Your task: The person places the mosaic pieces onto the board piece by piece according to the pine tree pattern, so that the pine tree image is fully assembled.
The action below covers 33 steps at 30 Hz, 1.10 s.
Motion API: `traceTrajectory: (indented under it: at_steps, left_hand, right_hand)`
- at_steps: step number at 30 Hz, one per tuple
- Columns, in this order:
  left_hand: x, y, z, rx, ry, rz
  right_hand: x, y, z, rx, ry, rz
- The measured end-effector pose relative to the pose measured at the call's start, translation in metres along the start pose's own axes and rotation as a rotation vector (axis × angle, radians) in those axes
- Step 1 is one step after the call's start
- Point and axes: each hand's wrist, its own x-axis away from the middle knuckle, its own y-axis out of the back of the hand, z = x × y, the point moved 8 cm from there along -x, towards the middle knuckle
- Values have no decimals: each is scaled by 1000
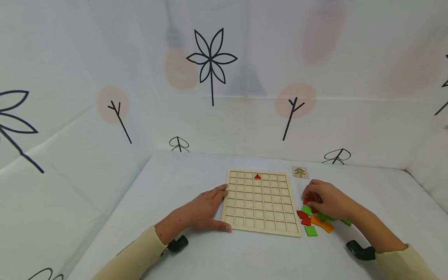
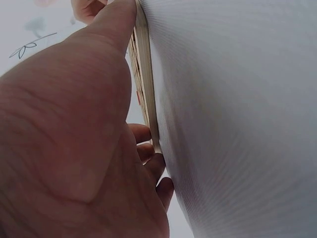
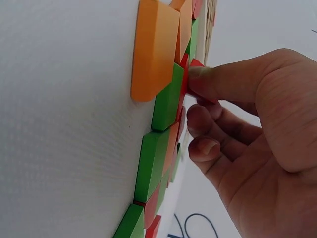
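Note:
A pale wooden grid board (image 1: 259,233) lies on the white table, with one red triangle tile (image 1: 257,176) in its top row. My left hand (image 1: 199,212) is spread along the board's left side. Its fingers touch the edge and its thumb lies near the bottom left corner. Right of the board, my right hand (image 1: 330,200) pinches a red tile (image 3: 200,93) between thumb and fingers, just above a loose pile. The pile has green tiles (image 3: 151,158), orange tiles (image 3: 151,54) and red tiles (image 1: 305,221). My right hand hides part of the pile in the head view.
A small picture card (image 1: 300,172) showing a tree on a grid lies beyond the board's top right corner. One green tile (image 1: 310,231) sits at the pile's near side. A white cloth (image 1: 245,124) with printed plants hangs behind the table.

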Motion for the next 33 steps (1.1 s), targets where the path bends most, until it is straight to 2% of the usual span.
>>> traceTrajectory:
  at_steps: [8,24,33]
  left_hand:
    - [0,-1,0,2,4,4]
    - [1,0,-1,0,4,3]
    - [1,1,-2,8,6,5]
  right_hand:
    - [1,0,3,-50,-19,38]
    - [-1,3,1,-64,-46,23]
    - [-3,9,13,-79,-24,-25]
